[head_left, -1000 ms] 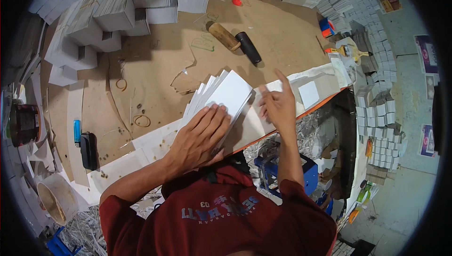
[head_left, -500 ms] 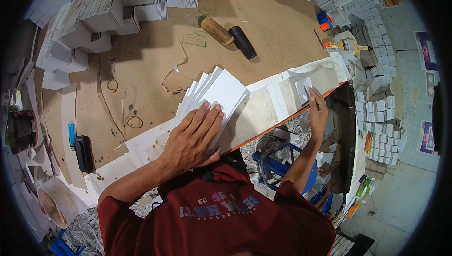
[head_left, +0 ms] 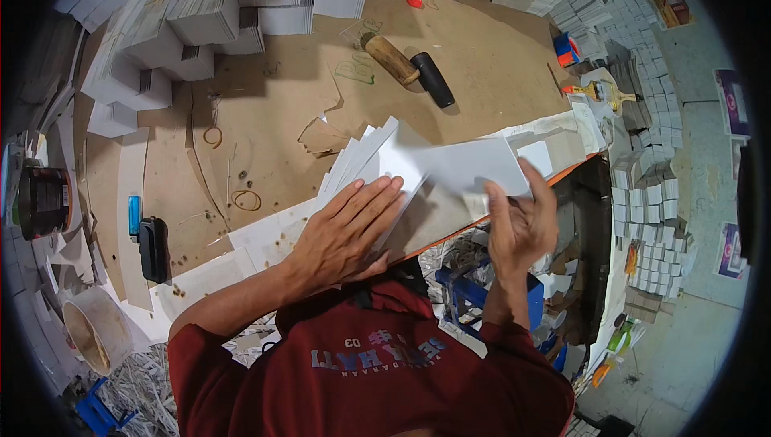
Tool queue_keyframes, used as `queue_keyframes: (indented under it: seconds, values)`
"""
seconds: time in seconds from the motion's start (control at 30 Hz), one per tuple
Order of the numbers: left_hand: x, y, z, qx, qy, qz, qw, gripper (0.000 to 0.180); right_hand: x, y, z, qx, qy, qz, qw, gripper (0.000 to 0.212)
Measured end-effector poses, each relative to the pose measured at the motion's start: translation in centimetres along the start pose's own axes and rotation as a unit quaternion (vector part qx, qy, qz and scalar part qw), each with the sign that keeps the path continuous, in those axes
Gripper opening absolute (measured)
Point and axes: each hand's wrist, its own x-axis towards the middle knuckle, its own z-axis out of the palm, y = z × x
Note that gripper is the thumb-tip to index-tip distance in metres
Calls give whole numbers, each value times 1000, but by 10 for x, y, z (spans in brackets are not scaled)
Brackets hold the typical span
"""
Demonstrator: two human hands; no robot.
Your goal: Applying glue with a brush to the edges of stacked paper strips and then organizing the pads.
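A fanned stack of white paper sheets (head_left: 357, 160) lies on the table's near side. My left hand (head_left: 345, 224) presses flat on the stack, its fingers stretched out and side by side. To its right, my right hand (head_left: 524, 232) pinches the outer end of a white paper sheet (head_left: 478, 164) between thumb and fingers. That sheet stretches leftward to the stack and is blurred where the two meet. Just past the right fingertips, a small white paper piece (head_left: 536, 157) rests on the pale strip along the table edge.
Beyond the stack lies a mallet (head_left: 409, 71) with a black head and wooden handle. Bundled paper blocks (head_left: 205, 15) rise at the far left. A black case (head_left: 152, 251), a blue lighter (head_left: 134, 216) and rubber bands (head_left: 246, 200) lie leftward. A brush (head_left: 602, 93) sits at right.
My right hand has moved left from the table's right edge and now holds a white sheet stretched toward the stack. My left hand stays flat on the stack. The whole view has shifted slightly.
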Motion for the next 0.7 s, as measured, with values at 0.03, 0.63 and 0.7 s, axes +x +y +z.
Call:
queue_keyframes:
  seconds: [0.03,0.63,0.7]
  values:
    - [-5,-3,7,2,1,-3,1000,76,3,-11,8,236,-34,208,948,52]
    - [-4,0,3,16,10,-5,1000,70,-92,183,14,-130,-94,167,973,44]
    - [0,0,1,26,23,0,999,69,-92,200,6,-45,-70,241,967,39]
